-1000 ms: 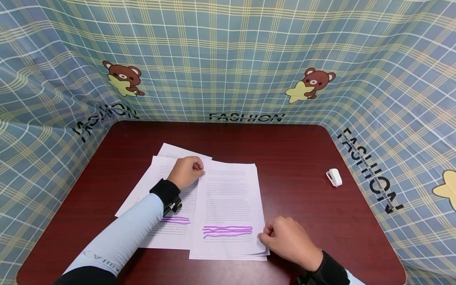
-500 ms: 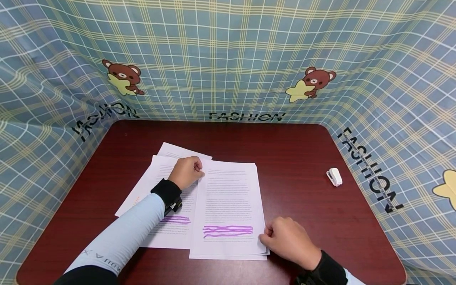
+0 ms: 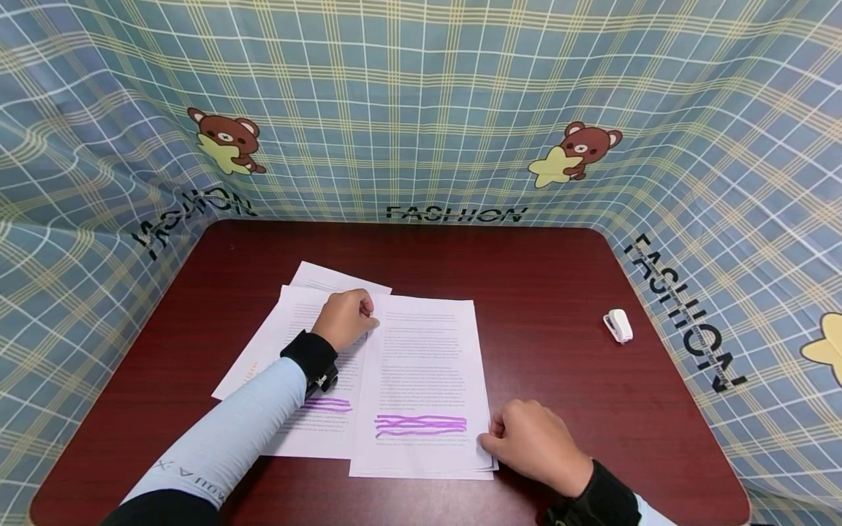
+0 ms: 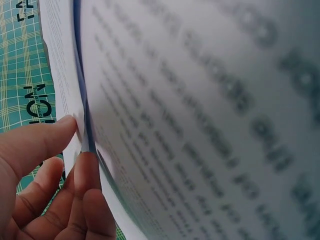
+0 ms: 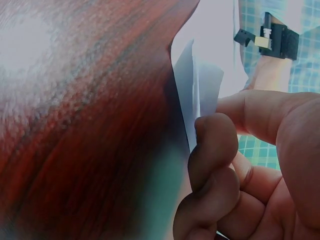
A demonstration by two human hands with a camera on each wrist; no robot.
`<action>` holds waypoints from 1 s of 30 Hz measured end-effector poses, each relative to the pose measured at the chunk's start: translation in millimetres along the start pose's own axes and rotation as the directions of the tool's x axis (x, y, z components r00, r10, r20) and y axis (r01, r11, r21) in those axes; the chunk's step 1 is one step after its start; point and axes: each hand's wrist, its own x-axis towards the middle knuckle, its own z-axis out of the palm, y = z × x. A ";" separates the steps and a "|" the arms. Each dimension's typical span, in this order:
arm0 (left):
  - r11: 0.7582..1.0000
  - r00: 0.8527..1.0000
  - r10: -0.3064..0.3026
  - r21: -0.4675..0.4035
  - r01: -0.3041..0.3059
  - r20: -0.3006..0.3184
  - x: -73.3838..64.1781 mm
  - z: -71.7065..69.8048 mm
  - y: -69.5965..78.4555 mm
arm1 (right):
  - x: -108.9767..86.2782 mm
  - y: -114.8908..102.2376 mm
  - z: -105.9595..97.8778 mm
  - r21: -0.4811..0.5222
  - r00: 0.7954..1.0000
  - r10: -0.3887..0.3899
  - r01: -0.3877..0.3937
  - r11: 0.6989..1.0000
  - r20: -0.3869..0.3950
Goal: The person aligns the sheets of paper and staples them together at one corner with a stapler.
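In the head view, printed sheets lie in a loose stack at the middle of the table, with purple marker lines across the lower part of the top one. My left hand pinches the stack's left edge near its upper corner; the left wrist view shows the thumb on one side of the paper and fingers on the other. At the lower right edge, my right hand pinches paper between thumb and curled index finger. Lower sheets stick out slightly at the stack's bottom edge.
More printed sheets lie to the left, partly under my left forearm and the stack. Another sheet shows behind them. A small white stapler sits at the table's right side. Plaid cloth surrounds the dark red table.
Both hands keep their places on the paper. The top sheet's upper right corner has shifted very slightly to the right.
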 end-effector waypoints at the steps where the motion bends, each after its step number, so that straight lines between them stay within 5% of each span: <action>1: 1.000 1.000 -0.003 0.001 0.003 -0.001 -0.7 -0.5 -0.3 | 0.3 -0.3 0.0 -0.002 1.000 0.001 -0.001 1.000 0.005; 16: 1.000 0.999 -0.011 -0.019 0.010 -0.047 -10.1 -18.4 -13.7 | 15.9 -10.4 -14.1 -0.008 1.000 -0.011 0.011 1.000 0.000; 30: 0.997 0.993 -0.080 0.014 0.082 -0.089 -28.6 -41.8 -40.2 | 41.1 -30.4 -21.6 0.009 0.996 -0.085 0.085 0.996 -0.042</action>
